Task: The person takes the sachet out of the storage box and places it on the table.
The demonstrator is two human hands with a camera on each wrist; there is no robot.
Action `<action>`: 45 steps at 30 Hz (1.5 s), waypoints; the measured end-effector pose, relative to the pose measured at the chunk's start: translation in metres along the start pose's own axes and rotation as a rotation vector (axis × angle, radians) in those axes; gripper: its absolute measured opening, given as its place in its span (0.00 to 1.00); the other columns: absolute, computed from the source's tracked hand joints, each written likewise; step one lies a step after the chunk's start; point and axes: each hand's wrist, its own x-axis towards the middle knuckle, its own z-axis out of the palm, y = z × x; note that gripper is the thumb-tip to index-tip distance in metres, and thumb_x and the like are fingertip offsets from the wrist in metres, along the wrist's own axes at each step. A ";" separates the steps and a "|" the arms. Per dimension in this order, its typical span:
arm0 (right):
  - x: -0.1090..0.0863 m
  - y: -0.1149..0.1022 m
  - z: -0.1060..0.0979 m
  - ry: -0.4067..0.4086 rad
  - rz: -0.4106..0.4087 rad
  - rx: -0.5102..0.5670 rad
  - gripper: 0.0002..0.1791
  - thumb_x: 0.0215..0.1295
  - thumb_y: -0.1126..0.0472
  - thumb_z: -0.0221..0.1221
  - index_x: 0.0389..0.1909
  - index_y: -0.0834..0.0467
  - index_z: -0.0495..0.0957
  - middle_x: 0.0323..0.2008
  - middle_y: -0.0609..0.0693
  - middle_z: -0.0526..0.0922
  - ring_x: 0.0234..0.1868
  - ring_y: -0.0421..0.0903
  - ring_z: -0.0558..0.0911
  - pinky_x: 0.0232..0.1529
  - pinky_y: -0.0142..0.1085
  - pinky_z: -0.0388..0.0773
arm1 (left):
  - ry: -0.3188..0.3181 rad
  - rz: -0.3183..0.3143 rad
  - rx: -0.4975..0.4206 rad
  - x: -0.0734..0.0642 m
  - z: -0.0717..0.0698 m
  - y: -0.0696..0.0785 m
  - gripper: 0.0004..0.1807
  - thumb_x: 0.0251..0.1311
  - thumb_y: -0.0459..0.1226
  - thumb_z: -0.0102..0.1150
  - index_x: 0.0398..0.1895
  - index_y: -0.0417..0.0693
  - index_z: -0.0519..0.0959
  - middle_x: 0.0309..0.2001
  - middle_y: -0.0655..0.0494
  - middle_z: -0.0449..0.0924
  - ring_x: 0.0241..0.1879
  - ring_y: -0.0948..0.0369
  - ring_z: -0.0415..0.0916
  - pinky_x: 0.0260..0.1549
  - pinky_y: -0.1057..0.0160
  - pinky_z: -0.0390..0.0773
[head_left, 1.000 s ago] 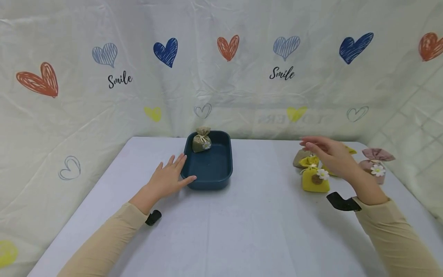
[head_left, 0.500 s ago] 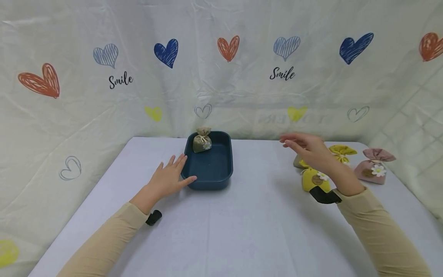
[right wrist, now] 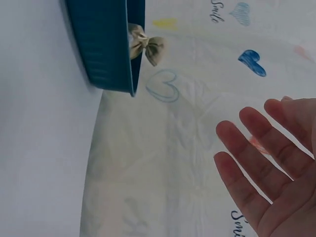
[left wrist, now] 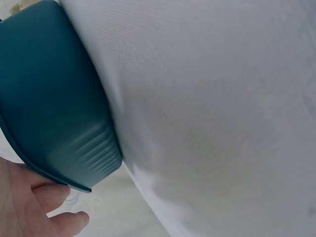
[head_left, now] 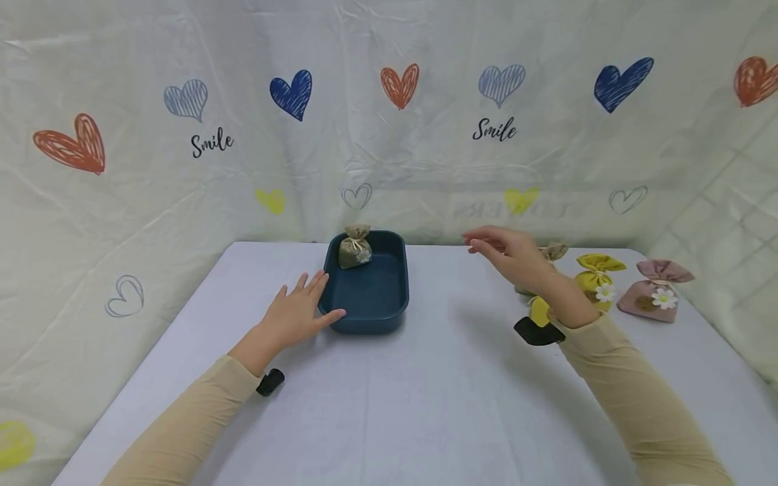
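My left hand [head_left: 294,314] rests with spread fingers on the left rim of a dark blue tub [head_left: 365,324]; in the left wrist view its fingertips [left wrist: 52,195] touch the rim. A small olive-gold drawstring pouch [head_left: 354,250] with a white flower stands in the tub's far left corner. My right hand [head_left: 510,256] hovers over the table right of the tub, fingers relaxed and holding nothing, as the right wrist view shows. Behind its wrist are a beige pouch [head_left: 553,252] and a yellow pouch [head_left: 538,312], both partly hidden.
A second yellow pouch [head_left: 598,275] and a pink pouch [head_left: 655,297], each with a white flower, stand at the table's right side. Behind the white table [head_left: 377,405] hangs a pale curtain [head_left: 425,155] printed with hearts.
My right hand has moved left, away from over the pouches, uncovering the second yellow pouch and the pink one. The left hand and the tub have stayed in place.
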 end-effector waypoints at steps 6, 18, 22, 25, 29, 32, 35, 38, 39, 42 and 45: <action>0.012 0.001 0.018 0.003 0.006 0.046 0.14 0.77 0.66 0.58 0.57 0.64 0.82 0.49 0.58 0.87 0.50 0.54 0.86 0.49 0.30 0.79 | 0.003 0.005 0.004 0.000 -0.001 -0.001 0.54 0.70 0.69 0.44 0.83 0.40 0.49 0.81 0.44 0.47 0.78 0.38 0.44 0.70 0.29 0.48; 0.038 -0.007 0.036 0.034 -0.007 0.102 0.13 0.77 0.65 0.57 0.56 0.66 0.82 0.53 0.61 0.85 0.52 0.56 0.85 0.53 0.51 0.81 | 0.021 0.009 0.017 0.001 0.003 -0.002 0.53 0.70 0.68 0.46 0.83 0.40 0.50 0.81 0.44 0.48 0.78 0.38 0.44 0.70 0.29 0.49; 0.047 -0.003 0.040 0.031 0.014 0.106 0.14 0.78 0.65 0.56 0.57 0.66 0.81 0.54 0.61 0.85 0.53 0.56 0.85 0.52 0.51 0.81 | 0.015 0.007 0.035 0.003 0.003 -0.002 0.53 0.70 0.69 0.45 0.83 0.41 0.49 0.81 0.44 0.47 0.78 0.39 0.45 0.70 0.30 0.49; 0.053 -0.002 0.044 0.027 0.029 0.104 0.14 0.78 0.63 0.56 0.57 0.65 0.82 0.54 0.61 0.85 0.53 0.56 0.85 0.52 0.51 0.81 | 0.015 0.010 0.039 0.004 0.003 -0.002 0.53 0.70 0.69 0.45 0.83 0.41 0.49 0.81 0.44 0.47 0.78 0.38 0.44 0.69 0.29 0.49; 0.061 -0.002 0.051 0.026 0.041 0.113 0.14 0.78 0.63 0.56 0.57 0.63 0.82 0.53 0.60 0.85 0.52 0.57 0.85 0.52 0.51 0.80 | 0.025 0.010 0.038 0.004 0.001 -0.002 0.53 0.70 0.68 0.45 0.83 0.40 0.50 0.81 0.43 0.47 0.78 0.38 0.45 0.69 0.29 0.49; 0.068 -0.004 0.057 0.023 0.060 0.131 0.14 0.79 0.62 0.56 0.57 0.64 0.82 0.53 0.60 0.85 0.52 0.57 0.85 0.53 0.51 0.80 | 0.019 0.003 0.036 0.003 0.000 -0.002 0.52 0.70 0.68 0.46 0.83 0.40 0.50 0.81 0.43 0.47 0.78 0.38 0.45 0.69 0.29 0.49; 0.073 -0.006 0.063 0.015 0.102 0.161 0.14 0.79 0.62 0.55 0.58 0.64 0.81 0.53 0.60 0.84 0.51 0.55 0.85 0.54 0.51 0.79 | 0.009 -0.003 0.031 0.001 0.000 -0.002 0.52 0.71 0.67 0.47 0.83 0.40 0.49 0.81 0.43 0.47 0.78 0.38 0.44 0.69 0.29 0.49; 0.079 -0.006 0.069 0.018 0.149 0.181 0.14 0.79 0.62 0.55 0.57 0.64 0.81 0.53 0.61 0.84 0.51 0.54 0.85 0.55 0.50 0.79 | 0.011 0.000 0.023 0.001 0.001 -0.001 0.52 0.71 0.67 0.47 0.83 0.40 0.50 0.81 0.43 0.47 0.78 0.38 0.44 0.69 0.29 0.49; 0.081 -0.006 0.071 0.020 0.164 0.186 0.14 0.80 0.62 0.55 0.58 0.63 0.81 0.53 0.61 0.84 0.51 0.54 0.85 0.55 0.50 0.79 | 0.012 0.002 0.021 0.001 0.001 -0.001 0.52 0.71 0.67 0.47 0.83 0.40 0.49 0.81 0.43 0.47 0.78 0.38 0.44 0.69 0.29 0.49; 0.086 -0.004 0.075 0.024 0.196 0.184 0.15 0.80 0.61 0.54 0.58 0.63 0.81 0.54 0.61 0.83 0.51 0.54 0.84 0.56 0.49 0.79 | 0.014 0.006 0.023 0.001 0.001 -0.001 0.52 0.71 0.68 0.46 0.83 0.40 0.49 0.81 0.44 0.47 0.78 0.38 0.44 0.69 0.29 0.49; 0.092 -0.003 0.078 0.028 0.223 0.188 0.15 0.81 0.60 0.53 0.59 0.62 0.80 0.55 0.60 0.83 0.52 0.54 0.84 0.56 0.48 0.79 | 0.014 0.006 0.029 0.002 0.001 -0.001 0.52 0.71 0.68 0.46 0.83 0.41 0.49 0.82 0.44 0.47 0.78 0.38 0.44 0.69 0.29 0.49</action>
